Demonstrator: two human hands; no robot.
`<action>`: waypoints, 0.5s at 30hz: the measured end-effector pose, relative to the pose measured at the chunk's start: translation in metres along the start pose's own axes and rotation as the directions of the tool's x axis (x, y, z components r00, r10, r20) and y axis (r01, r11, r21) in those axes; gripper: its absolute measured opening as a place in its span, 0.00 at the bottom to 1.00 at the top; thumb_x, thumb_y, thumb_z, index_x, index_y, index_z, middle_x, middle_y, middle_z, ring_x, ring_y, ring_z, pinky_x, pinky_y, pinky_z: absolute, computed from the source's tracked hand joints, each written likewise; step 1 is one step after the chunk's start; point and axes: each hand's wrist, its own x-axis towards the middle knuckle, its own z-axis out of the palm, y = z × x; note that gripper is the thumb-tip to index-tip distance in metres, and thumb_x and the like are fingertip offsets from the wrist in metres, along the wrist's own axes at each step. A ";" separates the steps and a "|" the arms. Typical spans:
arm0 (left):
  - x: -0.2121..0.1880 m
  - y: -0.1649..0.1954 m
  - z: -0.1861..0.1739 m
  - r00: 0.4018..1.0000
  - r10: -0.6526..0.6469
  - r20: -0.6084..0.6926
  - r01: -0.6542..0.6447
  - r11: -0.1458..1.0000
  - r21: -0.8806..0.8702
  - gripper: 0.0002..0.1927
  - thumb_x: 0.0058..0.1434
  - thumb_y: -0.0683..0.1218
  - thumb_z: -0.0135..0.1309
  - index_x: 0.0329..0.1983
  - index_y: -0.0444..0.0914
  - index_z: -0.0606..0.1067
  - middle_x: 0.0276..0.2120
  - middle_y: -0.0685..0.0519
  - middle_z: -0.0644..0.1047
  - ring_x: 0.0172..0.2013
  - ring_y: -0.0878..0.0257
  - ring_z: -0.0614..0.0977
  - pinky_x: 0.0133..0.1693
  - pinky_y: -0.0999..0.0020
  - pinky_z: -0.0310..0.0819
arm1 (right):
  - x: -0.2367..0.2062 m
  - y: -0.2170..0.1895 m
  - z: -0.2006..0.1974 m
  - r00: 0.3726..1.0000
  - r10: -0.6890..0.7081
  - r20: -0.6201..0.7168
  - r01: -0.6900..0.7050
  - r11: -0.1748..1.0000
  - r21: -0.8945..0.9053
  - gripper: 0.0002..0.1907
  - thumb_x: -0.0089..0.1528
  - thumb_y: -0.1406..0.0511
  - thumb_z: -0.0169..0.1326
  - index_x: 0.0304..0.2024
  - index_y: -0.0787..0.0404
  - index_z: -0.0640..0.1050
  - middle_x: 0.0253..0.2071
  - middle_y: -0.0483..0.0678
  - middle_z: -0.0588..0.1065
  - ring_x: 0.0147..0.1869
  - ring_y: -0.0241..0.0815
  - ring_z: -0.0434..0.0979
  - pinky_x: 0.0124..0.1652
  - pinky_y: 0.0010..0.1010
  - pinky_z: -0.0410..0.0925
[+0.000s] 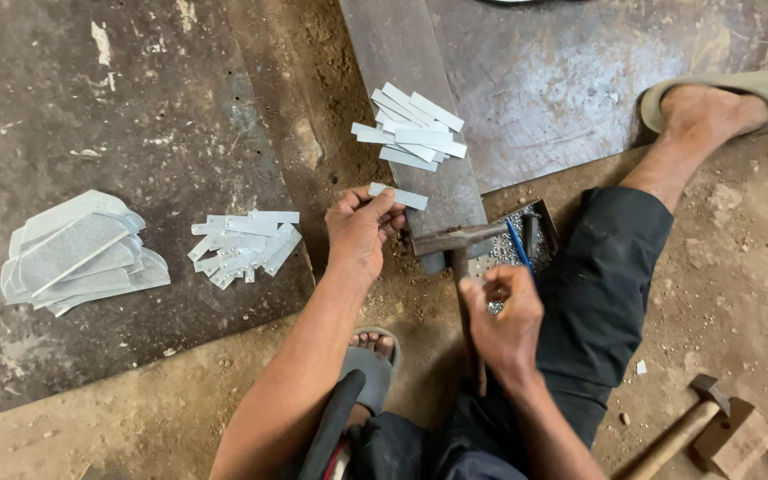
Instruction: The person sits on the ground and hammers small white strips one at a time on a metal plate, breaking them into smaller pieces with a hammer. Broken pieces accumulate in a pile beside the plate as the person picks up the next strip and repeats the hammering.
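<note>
A person sits on the floor. Their left hand point(359, 229) pinches a small metal strip point(398, 196) at the edge of a steel bar point(402, 53). Their right hand point(506, 320), fingers curled closed, holds a hammer point(455, 244) over a tray of rivets point(544, 218).

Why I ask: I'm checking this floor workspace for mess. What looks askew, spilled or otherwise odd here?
Nothing is spilled or broken. The metal strips on the steel bar and on the floor plate lie in loose, crisscrossed heaps, and a second hammer lies aside in the dirt.
</note>
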 end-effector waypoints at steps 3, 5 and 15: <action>-0.001 -0.003 0.002 1.000 0.025 -0.006 -0.025 0.999 0.019 0.06 0.60 0.38 0.62 0.35 0.35 0.75 0.30 0.49 0.80 0.30 0.62 0.82 0.32 0.67 0.78 | -0.028 0.015 -0.001 0.919 0.318 0.234 -0.316 0.948 -0.046 0.22 0.53 0.64 0.67 0.44 0.65 0.72 0.29 0.46 0.78 0.31 0.35 0.78 0.32 0.28 0.72; -0.002 -0.004 0.005 0.999 0.046 -0.029 -0.044 0.998 0.041 0.07 0.59 0.38 0.62 0.35 0.35 0.74 0.30 0.49 0.81 0.30 0.63 0.82 0.32 0.68 0.77 | -0.037 0.023 -0.004 0.889 0.349 0.297 -0.324 0.937 -0.131 0.16 0.56 0.62 0.65 0.38 0.65 0.74 0.25 0.46 0.76 0.29 0.37 0.76 0.31 0.29 0.70; -0.013 0.003 0.015 0.987 0.162 -0.027 -0.153 0.967 0.204 0.08 0.59 0.38 0.62 0.37 0.32 0.75 0.30 0.49 0.80 0.28 0.66 0.80 0.31 0.72 0.76 | -0.017 0.011 -0.046 0.816 0.293 0.498 -0.402 0.907 0.126 0.22 0.72 0.61 0.42 0.27 0.66 0.74 0.19 0.49 0.69 0.22 0.37 0.67 0.26 0.32 0.62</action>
